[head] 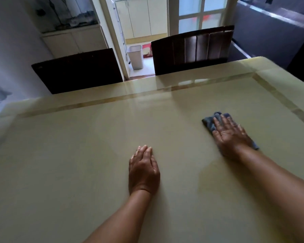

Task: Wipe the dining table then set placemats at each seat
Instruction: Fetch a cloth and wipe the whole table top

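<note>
Head view. Glossy beige table [77,163] fills the lower frame. Right hand [230,132], right of centre, lies flat on a blue-grey cloth [210,122], fingers straight and spread, pressing it to the top; cloth shows past the fingertips and beside the wrist. Left hand [144,171], centre, palm down on bare table, fingers straight and together, holding nothing. Two dark chairs at the far edge: one upper left [77,71], one upper centre [191,50]. Pale bin [135,57] between them, on the floor beyond. No placemats in sight.
</note>
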`<state>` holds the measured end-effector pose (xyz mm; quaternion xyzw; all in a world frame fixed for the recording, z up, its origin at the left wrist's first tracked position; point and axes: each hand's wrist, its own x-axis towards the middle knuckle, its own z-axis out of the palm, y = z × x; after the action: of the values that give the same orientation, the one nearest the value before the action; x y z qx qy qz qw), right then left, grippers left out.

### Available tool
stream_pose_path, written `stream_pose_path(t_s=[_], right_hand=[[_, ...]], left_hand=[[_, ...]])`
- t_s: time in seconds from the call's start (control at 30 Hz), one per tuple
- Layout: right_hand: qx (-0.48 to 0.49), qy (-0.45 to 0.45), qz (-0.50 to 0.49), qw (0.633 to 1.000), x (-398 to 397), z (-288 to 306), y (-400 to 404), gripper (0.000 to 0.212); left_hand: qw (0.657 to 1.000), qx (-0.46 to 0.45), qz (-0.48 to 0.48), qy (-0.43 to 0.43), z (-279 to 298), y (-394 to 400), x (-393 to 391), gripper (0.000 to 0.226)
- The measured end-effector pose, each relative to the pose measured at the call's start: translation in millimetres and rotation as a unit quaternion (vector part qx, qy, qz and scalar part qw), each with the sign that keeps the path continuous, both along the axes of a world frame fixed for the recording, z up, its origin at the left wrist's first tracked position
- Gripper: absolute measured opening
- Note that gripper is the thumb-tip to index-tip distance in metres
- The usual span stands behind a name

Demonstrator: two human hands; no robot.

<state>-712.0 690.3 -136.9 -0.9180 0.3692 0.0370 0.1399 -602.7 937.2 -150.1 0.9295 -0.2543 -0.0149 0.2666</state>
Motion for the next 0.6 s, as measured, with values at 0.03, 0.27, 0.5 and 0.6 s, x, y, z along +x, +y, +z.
stream_pose_path(t_s=[0.03,0.27,0.5,0.6], right_hand=[[0.001,-0.002,0.016,1.000,-3,-2,15,0.055],[0.004,-0.032,0.201,0.979,-37,-9,157,0.059],[0.023,0.021,0.263,0.964,-87,-13,230,0.060],[0.026,0.045,0.264,0.963,-113,-9,241,0.062]], left_hand=[[1.000,0.000,-0.004,0.003,0,1,-1,0.038],[0.998,0.011,-0.051,0.042,13,9,-13,0.038],[0.999,0.010,-0.015,0.050,17,74,-93,0.035],[0.999,-0.003,-0.025,0.045,18,105,-128,0.034]])
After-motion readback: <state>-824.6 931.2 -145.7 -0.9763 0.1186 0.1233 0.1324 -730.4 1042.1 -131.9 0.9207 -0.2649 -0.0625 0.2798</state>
